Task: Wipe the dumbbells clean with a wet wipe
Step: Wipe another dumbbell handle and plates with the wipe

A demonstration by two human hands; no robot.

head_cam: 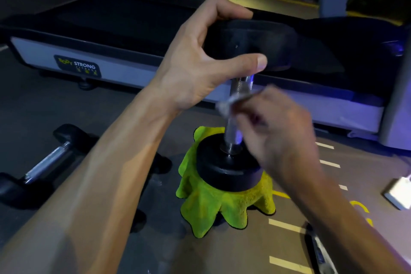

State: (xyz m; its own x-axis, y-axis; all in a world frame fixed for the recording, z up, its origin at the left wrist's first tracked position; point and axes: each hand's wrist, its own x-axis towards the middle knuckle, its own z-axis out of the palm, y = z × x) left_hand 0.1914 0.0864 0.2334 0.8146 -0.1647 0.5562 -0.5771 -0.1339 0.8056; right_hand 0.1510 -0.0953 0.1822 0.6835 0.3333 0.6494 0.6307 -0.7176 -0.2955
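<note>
Stands upright on its lower head, the dumbbell (pixel 235 104), set on a green cloth (pixel 222 204) on the floor (pixel 155 251), close in front of the treadmill (pixel 89 51).

Clamps the upper head from the side, left hand (pixel 200 62): grip clenched on it, thumb under the rim, fingers over the top.

Pinches a crumpled wet wipe (pixel 231 102) against the knurled handle (pixel 239 87), right hand (pixel 280 133); blurred, so grip grasping the wipe, but exact finger placement hard to tell.

Judged step in hand: wiping the handle.

To do it well:
- Keep the top head pressed straight down, so the weight stays plumb and cannot tip off the soft cloth.
- Wrap the wipe round the bar rather than dabbing one side; probably best to twist around and slide top to bottom, since knurling likely traps grime.
- Work into the collar where bar meets lower head.
- Refold to a fresh face once soiled.
- Shift the holding hand afterwards to reach the patch under it.

Risks, as judgement: wobble on the bunched cloth; the wipe snagging or shredding on the knurl.

Lies on its side at the left, a second dumbbell (pixel 42 162), well apart, presumably next. Near the right edge, a white packet (pixel 398 191), contents unclear.
</note>
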